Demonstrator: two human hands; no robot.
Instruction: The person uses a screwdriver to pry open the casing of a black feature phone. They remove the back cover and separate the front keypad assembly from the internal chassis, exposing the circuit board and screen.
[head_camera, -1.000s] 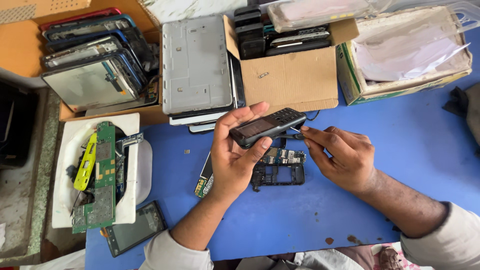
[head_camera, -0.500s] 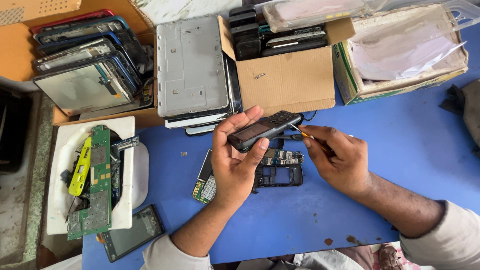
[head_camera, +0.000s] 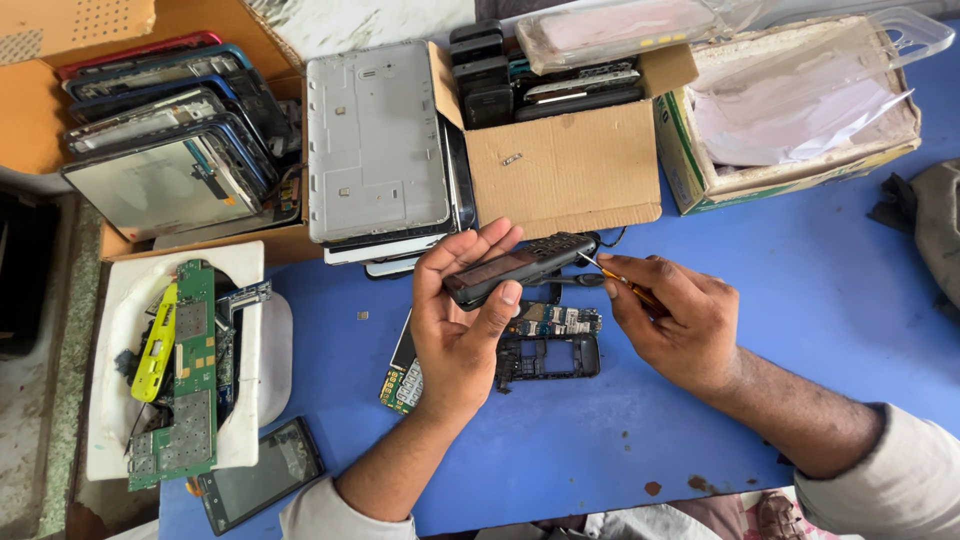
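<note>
My left hand grips a small black keypad phone, held sideways above the blue table. My right hand holds a thin screwdriver with an orange handle, its metal tip touching the phone's right end. Under the hands lie a black phone frame, a small circuit board and a keypad piece.
A white tray at left holds green circuit boards and a yellow part. A dark phone lies below it. Cardboard boxes of phones, a grey tablet back and stacked screens line the far edge.
Both hands and the phone stay together, shifted slightly as the view moved. The screwdriver tip has closed onto the phone's right end.
</note>
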